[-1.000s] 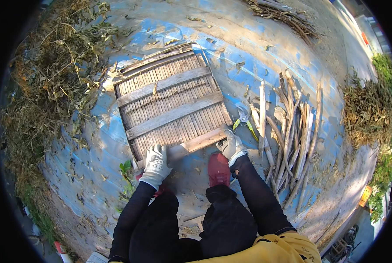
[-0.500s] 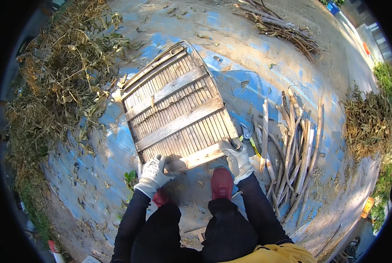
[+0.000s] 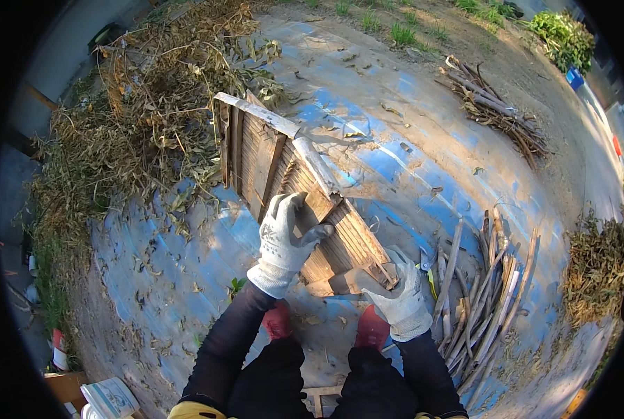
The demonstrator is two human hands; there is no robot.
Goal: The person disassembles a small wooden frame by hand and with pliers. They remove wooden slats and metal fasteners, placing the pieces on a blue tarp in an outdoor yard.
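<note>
A weathered slatted wooden panel (image 3: 357, 234) with cross battens and a raised frame is tilted up on its side in front of me. My left hand (image 3: 281, 241), in a pale work glove, grips its left face, thumb and fingers around a batten. My gloved right hand (image 3: 401, 297) is closed on the near right corner. Just beyond the right hand lie pruning shears (image 3: 431, 276) with a yellow handle, partly hidden. A stack of cut sticks (image 3: 490, 300) lies to the right of them.
Blue sheeting (image 3: 144, 258), dusty and strewn with leaves, covers the ground. Dried leafy stalks (image 3: 144, 105) are heaped at the left. A bundle of branches (image 3: 497, 108) lies far right, another dry heap (image 3: 598, 262) at the right edge. A white bucket (image 3: 109, 398) stands near left.
The panel has tipped from showing its broad slatted face to standing on its side. My left hand has moved up and right along it; my right hand has shifted slightly nearer.
</note>
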